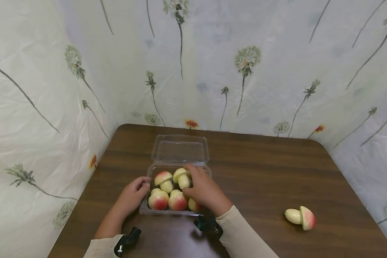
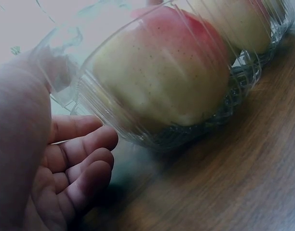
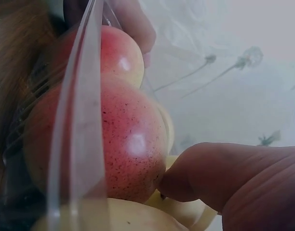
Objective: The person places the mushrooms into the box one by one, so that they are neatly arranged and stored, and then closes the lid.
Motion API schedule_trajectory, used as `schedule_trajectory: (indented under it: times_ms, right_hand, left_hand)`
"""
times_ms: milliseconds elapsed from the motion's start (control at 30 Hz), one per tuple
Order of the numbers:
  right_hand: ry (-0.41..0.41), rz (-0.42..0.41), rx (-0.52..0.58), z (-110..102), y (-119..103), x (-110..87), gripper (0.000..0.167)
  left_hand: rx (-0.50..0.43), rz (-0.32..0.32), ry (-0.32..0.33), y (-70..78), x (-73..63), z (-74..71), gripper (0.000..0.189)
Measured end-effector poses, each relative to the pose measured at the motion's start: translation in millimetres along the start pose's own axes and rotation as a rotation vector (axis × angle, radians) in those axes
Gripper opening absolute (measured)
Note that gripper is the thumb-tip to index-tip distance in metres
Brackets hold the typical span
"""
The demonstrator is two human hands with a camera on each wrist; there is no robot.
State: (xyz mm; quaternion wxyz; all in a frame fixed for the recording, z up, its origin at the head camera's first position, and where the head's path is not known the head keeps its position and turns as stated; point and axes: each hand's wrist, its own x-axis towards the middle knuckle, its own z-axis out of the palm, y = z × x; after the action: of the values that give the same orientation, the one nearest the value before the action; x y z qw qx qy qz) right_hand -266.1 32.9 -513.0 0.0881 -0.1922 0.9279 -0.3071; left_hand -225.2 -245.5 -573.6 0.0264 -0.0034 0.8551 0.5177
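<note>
A clear plastic clamshell box (image 1: 166, 213) stands on the table with its lid (image 1: 180, 149) folded back. Mushroom-shaped pieces with pale stems and red-and-yellow caps lie inside in two rows. My right hand (image 1: 204, 186) reaches over the box from the right and grips a mushroom (image 1: 183, 180) in the back row between thumb and fingers. Beside it lies another mushroom (image 1: 163, 179), and a front-row mushroom (image 1: 178, 201) sits below. At the box's left side my left hand (image 1: 132, 197) holds the rim, its curled fingers (image 2: 92, 144) outside the clear wall.
One loose mushroom (image 1: 301, 217) lies on its side at the right of the brown wooden table (image 1: 261, 172). Behind and to the left of the table hangs a pale sheet (image 1: 209, 64) printed with dandelions. Dark wrist cameras sit on both wrists.
</note>
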Motion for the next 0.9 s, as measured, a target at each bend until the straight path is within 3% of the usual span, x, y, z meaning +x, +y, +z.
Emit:
schedule_trajectory:
  times_ms: [467, 900]
  right_hand:
    - [-0.045, 0.021, -0.035, 1.3, -4.2, -2.4, 0.078]
    - [-0.006, -0.021, -0.005, 2.4, -1.0, -1.2, 0.063]
  left_hand:
    - [0.009, -0.002, -0.001, -0.2, -2.5, -0.3, 0.032]
    - [-0.001, -0.005, -0.007, 0.3, 0.2, -0.3, 0.032]
